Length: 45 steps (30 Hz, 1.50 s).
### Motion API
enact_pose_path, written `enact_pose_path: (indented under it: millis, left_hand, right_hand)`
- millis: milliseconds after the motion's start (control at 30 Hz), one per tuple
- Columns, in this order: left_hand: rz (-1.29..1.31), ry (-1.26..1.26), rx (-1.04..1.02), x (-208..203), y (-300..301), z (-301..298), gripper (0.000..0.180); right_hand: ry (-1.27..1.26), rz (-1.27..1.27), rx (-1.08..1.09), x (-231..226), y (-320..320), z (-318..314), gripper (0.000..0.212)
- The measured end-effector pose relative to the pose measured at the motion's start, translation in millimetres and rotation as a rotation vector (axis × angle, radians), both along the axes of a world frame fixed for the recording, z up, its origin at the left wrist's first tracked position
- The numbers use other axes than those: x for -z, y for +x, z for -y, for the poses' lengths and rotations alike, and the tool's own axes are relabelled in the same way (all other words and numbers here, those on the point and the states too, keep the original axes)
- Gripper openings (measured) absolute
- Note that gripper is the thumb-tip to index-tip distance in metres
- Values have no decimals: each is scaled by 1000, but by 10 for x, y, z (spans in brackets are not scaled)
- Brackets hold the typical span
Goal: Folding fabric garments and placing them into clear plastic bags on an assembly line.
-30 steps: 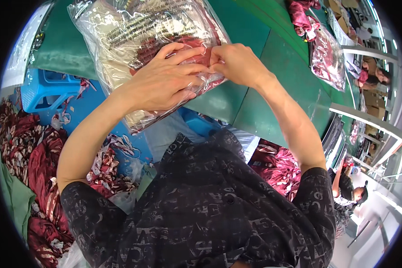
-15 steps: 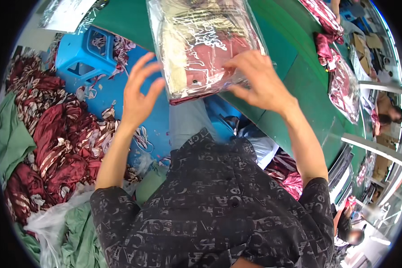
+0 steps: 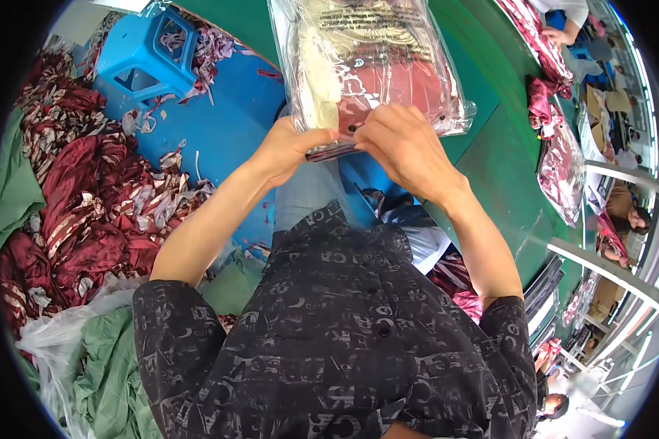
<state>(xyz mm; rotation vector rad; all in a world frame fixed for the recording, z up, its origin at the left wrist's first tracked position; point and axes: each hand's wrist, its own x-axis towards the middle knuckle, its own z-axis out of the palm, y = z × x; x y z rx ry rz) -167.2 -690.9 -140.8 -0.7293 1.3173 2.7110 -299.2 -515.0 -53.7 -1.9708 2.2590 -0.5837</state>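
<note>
A clear plastic bag (image 3: 388,80) with folded dark red and cream fabric inside lies on the green table, its near edge jutting over the table's front. My left hand (image 3: 289,150) grips the bag's near left corner, thumb on top and fingers hidden underneath. My right hand (image 3: 403,146) is closed at the middle of the same near edge, fingertips pinching the plastic close to my left thumb. Small dark dots show along the bag's near edge. Part of the right fingertips is hidden behind the hand.
A blue plastic stool (image 3: 150,55) stands on the blue floor at the left. Piles of dark red patterned fabric (image 3: 88,227) and green cloth (image 3: 117,366) spread along the left. Another bagged red item (image 3: 561,175) lies on the green table (image 3: 490,212) at right, where other people work.
Both hands have come in to the bag's near edge; the left hand, open and apart before, now grips its corner. The bag appears shifted slightly right in view.
</note>
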Motion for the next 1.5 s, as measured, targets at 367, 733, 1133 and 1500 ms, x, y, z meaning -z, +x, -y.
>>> enact_pose_path:
  millis: [367,733,1133,1500]
  left_hand:
    - [-57,21,-20,52,19,-297,30]
    - [-110,-29,29,206,-2,-333,23]
    - [-87,-108,101,256,-19,-306,24]
    - [-194,614,6,-39,17,-1010,61]
  right_hand:
    - [65,239,114,77,-117,-34,5]
    - [90,424,16,67,-238,-97,6]
    - [291,431,233,42,-219,71,13]
    - [-476,-122,1108,262,131,-780,46]
